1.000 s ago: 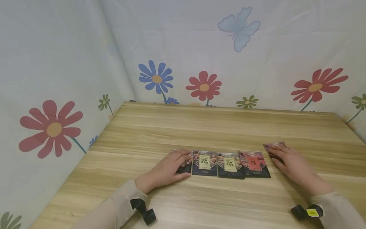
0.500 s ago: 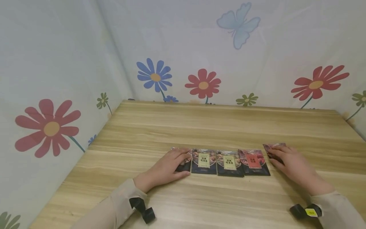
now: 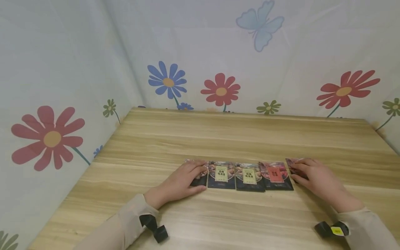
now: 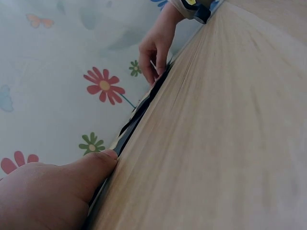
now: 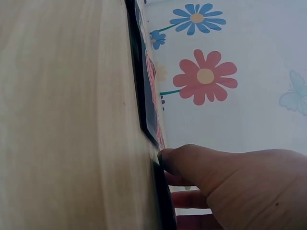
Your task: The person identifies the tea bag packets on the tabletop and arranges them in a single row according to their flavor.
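Observation:
Flat dark tea sachets lie side by side on the wooden table point(image 3: 225, 222). Two in the middle, one sachet point(image 3: 221, 176) and its neighbour point(image 3: 250, 177), bear pale yellow labels; right of them is a red-labelled sachet point(image 3: 276, 176). My left hand point(image 3: 179, 180) rests over the leftmost sachet point(image 3: 200, 180), mostly covering it, its thumb along the near side. At the right end my right hand point(image 3: 318, 180) holds a reddish sachet point(image 3: 290, 162) between thumb and fingers. In the right wrist view, the thumb point(image 5: 175, 160) is at that sachet's edge, beside the red-labelled one.
A white cloth with printed flowers point(image 3: 221, 91) and a butterfly point(image 3: 260, 26) hangs behind the table and along its left side. Black straps, one on the left wrist point(image 3: 154, 227) and one on the right wrist point(image 3: 331, 229), sit at the sleeves.
My right hand has slid its sachet slightly nearer to me, closer in line with the row. The left hand stays on its sachet. The head view has shifted a little.

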{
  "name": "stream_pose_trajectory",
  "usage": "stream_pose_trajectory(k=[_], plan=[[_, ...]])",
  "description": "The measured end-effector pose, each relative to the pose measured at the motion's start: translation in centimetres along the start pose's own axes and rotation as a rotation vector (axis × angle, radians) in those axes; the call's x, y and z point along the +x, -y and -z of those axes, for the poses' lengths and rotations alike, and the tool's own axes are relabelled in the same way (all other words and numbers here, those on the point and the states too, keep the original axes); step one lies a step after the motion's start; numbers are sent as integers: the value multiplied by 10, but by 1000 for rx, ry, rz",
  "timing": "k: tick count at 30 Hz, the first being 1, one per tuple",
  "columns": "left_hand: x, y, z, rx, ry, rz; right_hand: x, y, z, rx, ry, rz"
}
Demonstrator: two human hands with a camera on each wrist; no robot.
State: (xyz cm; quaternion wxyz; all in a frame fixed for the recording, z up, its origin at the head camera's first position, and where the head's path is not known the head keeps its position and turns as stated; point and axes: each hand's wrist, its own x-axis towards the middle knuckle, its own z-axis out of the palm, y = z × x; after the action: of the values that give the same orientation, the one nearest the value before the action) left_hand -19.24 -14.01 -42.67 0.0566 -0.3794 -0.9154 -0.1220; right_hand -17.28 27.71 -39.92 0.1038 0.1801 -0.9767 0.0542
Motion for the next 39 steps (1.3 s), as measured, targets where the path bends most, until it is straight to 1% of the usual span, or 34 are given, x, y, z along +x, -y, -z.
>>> stream_pose_trajectory(k=[6,17,24,31,39], plan=[[0,0,1,-7,8,7,1,2,1,-7,35,-7],[-1,0,1,2,-1,-5,1,5,3,-25,21,18],[-1,0,0,6,-2,-5,1,7,5,-14,46,31],[-2,1,-2,10,5,5,1,8,6,-26,71,27],[-1,1,-1,5,-2,-1,0,8,8,-28,61,47]])
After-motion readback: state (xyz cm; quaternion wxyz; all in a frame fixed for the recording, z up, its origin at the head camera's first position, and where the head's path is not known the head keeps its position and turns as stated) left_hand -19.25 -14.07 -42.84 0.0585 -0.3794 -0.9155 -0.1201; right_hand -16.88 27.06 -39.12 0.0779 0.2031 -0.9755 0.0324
